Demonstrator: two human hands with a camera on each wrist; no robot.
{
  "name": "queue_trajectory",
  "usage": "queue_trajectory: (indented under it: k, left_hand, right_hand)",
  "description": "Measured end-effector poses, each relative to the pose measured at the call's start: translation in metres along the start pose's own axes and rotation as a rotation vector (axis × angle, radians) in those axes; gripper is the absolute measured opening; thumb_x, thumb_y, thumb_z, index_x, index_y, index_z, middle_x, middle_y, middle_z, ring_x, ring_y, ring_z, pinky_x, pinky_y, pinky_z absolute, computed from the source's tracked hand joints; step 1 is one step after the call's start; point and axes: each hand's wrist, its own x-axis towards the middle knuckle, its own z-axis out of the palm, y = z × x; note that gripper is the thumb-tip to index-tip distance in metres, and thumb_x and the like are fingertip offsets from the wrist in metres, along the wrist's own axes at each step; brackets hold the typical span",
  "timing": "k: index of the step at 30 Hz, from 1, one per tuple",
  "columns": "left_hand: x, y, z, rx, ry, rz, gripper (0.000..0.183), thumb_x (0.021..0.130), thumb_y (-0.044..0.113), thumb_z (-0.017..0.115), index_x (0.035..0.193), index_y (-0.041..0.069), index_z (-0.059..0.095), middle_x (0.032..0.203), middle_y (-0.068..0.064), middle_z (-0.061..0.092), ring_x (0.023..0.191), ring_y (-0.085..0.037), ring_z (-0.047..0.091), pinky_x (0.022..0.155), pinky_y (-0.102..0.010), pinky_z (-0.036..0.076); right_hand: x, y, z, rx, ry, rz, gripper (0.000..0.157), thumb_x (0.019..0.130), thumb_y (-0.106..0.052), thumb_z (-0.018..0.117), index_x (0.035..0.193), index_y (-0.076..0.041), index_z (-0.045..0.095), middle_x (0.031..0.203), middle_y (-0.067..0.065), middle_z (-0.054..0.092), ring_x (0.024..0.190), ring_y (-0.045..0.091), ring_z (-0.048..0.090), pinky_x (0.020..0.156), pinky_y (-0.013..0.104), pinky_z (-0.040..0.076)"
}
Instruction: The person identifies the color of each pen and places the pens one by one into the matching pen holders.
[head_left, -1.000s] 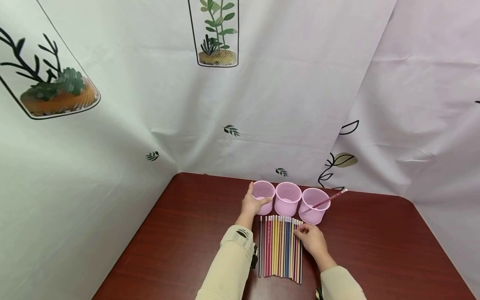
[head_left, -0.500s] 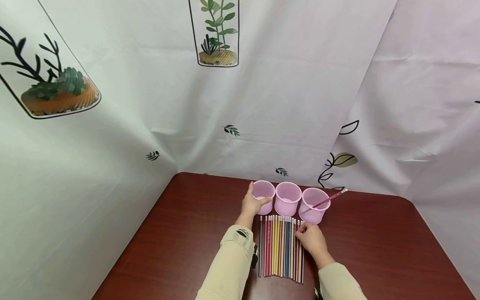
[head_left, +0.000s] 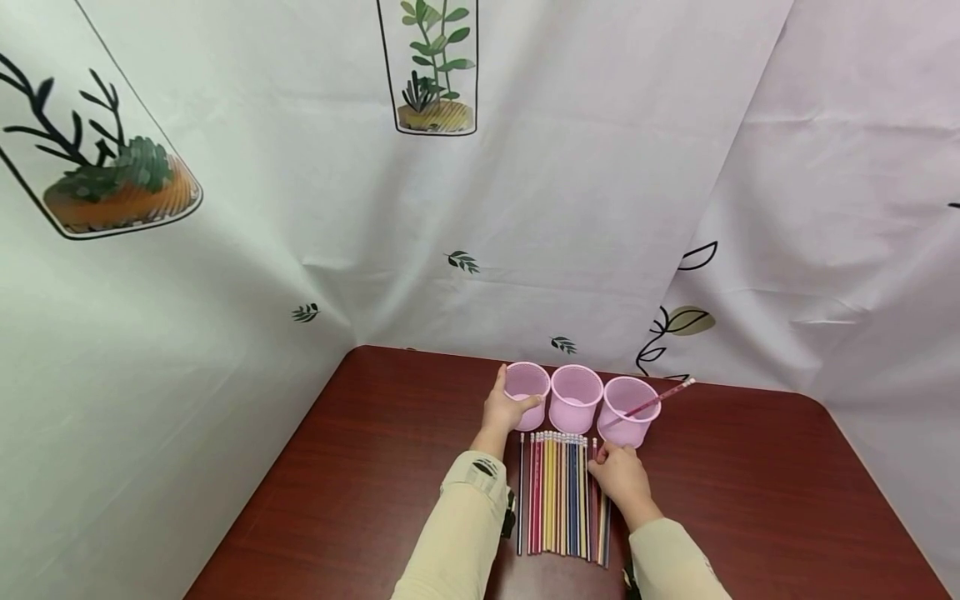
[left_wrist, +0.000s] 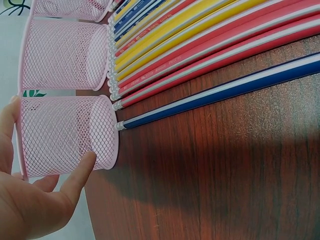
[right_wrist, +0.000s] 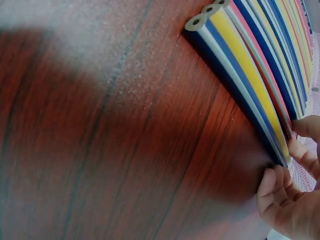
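My left hand [head_left: 504, 410] grips the left pink mesh cup [left_wrist: 60, 135], thumb along its side and fingers at the rim. Two similar cups, the middle one [head_left: 574, 419] and the right one [head_left: 621, 431], stand beside it. A red pencil [head_left: 660, 398] leans in the right cup. Before the cups lies a row of striped pencils [head_left: 551, 500], eraser ends toward them. My right hand [head_left: 624, 479] pinches a red pencil [head_left: 595, 512] near its eraser end, at the row's right side. A yellow pencil [right_wrist: 245, 55] and a blue one [right_wrist: 232, 82] lie under that hand.
One blue pencil [left_wrist: 220, 95] lies a little apart at the row's left. The dark red wooden table [head_left: 360, 467] reaches back to a white patterned curtain [head_left: 375, 208]. Cups and pencils are near the table's far middle.
My right hand has shifted slightly left to the red pencil. The yellow and blue pencils at the row's right end have slid right and turned a little. The left hand has stayed on its cup.
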Motion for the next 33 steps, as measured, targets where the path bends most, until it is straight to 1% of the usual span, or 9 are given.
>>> queue_trajectory:
  k: [5, 10, 13, 18, 21, 26, 30, 33]
  left_hand:
    - [-0.0007, -0.0001, -0.0002, 0.004, -0.001, 0.002, 0.094, 0.067, 0.024, 0.083, 0.144, 0.015, 0.031, 0.129, -0.025, 0.049, 0.113, -0.04, 0.049, 0.093, -0.049, 0.04]
    - [-0.0005, 0.0002, 0.0001, 0.002, 0.0, 0.002, 0.094, 0.067, 0.024, 0.083, 0.145, 0.014, 0.031, 0.129, -0.026, 0.049, 0.113, -0.04, 0.049, 0.092, -0.049, 0.041]
    - [-0.0005, 0.0, 0.0006, 0.003, 0.002, 0.004, 0.094, 0.067, 0.024, 0.083, 0.144, 0.014, 0.031, 0.128, -0.026, 0.049, 0.113, -0.04, 0.049, 0.092, -0.049, 0.041]
    - [-0.0008, -0.0001, 0.0008, -0.001, 0.001, 0.003, 0.094, 0.067, 0.024, 0.083, 0.145, 0.015, 0.031, 0.129, -0.026, 0.048, 0.113, -0.041, 0.049, 0.092, -0.049, 0.041]
    - [-0.0009, -0.0001, 0.0006, -0.005, 0.002, 0.005, 0.094, 0.067, 0.024, 0.083, 0.145, 0.014, 0.031, 0.129, -0.026, 0.048, 0.114, -0.041, 0.048, 0.092, -0.05, 0.041]
    - [-0.0007, -0.0002, -0.0001, -0.008, 0.0, 0.001, 0.093, 0.068, 0.024, 0.083, 0.145, 0.015, 0.03, 0.13, -0.025, 0.048, 0.115, -0.04, 0.048, 0.093, -0.05, 0.04]
    - [0.0, -0.0006, -0.0003, -0.003, -0.002, 0.001, 0.093, 0.069, 0.025, 0.082, 0.145, 0.015, 0.03, 0.13, -0.025, 0.048, 0.115, -0.04, 0.048, 0.093, -0.05, 0.04]
    - [0.0005, -0.0009, -0.0003, -0.004, -0.005, -0.002, 0.093, 0.069, 0.025, 0.082, 0.145, 0.015, 0.03, 0.13, -0.025, 0.048, 0.115, -0.04, 0.047, 0.093, -0.05, 0.04]
  right_hand:
    - [-0.0003, -0.002, 0.0001, -0.028, -0.002, 0.011, 0.02, 0.073, -0.02, 0.065, 0.066, -0.011, 0.048, 0.077, 0.017, 0.043, 0.064, 0.033, 0.05, 0.053, 0.042, 0.04]
    - [-0.001, -0.0029, 0.0, -0.035, -0.004, 0.09, 0.022, 0.074, -0.025, 0.066, 0.065, -0.011, 0.051, 0.083, 0.019, 0.045, 0.071, 0.036, 0.052, 0.052, 0.045, 0.041]
    - [-0.0017, -0.0028, -0.0004, -0.015, -0.004, 0.14, 0.022, 0.074, -0.026, 0.066, 0.064, -0.011, 0.054, 0.085, 0.02, 0.046, 0.074, 0.036, 0.053, 0.053, 0.046, 0.042]
    - [-0.0028, -0.0027, -0.0017, 0.05, 0.001, 0.208, 0.021, 0.074, -0.027, 0.067, 0.065, -0.01, 0.059, 0.092, 0.021, 0.05, 0.076, 0.036, 0.055, 0.056, 0.047, 0.044]
    - [-0.0022, -0.0032, -0.0028, 0.086, 0.001, 0.238, 0.019, 0.073, -0.027, 0.067, 0.065, -0.01, 0.061, 0.088, 0.018, 0.054, 0.073, 0.033, 0.057, 0.056, 0.046, 0.044]
    - [-0.0003, -0.0053, -0.0053, 0.142, 0.005, 0.25, 0.016, 0.071, -0.025, 0.064, 0.066, -0.01, 0.065, 0.072, 0.009, 0.061, 0.063, 0.024, 0.057, 0.055, 0.041, 0.044]
    - [0.0007, -0.0063, -0.0066, 0.152, 0.002, 0.222, 0.018, 0.073, -0.024, 0.063, 0.069, -0.008, 0.069, 0.075, 0.011, 0.065, 0.065, 0.024, 0.058, 0.057, 0.04, 0.045]
    - [0.0014, -0.0078, -0.0081, 0.153, 0.006, 0.209, 0.019, 0.074, -0.025, 0.063, 0.069, -0.008, 0.069, 0.077, 0.013, 0.065, 0.066, 0.026, 0.058, 0.059, 0.041, 0.045]
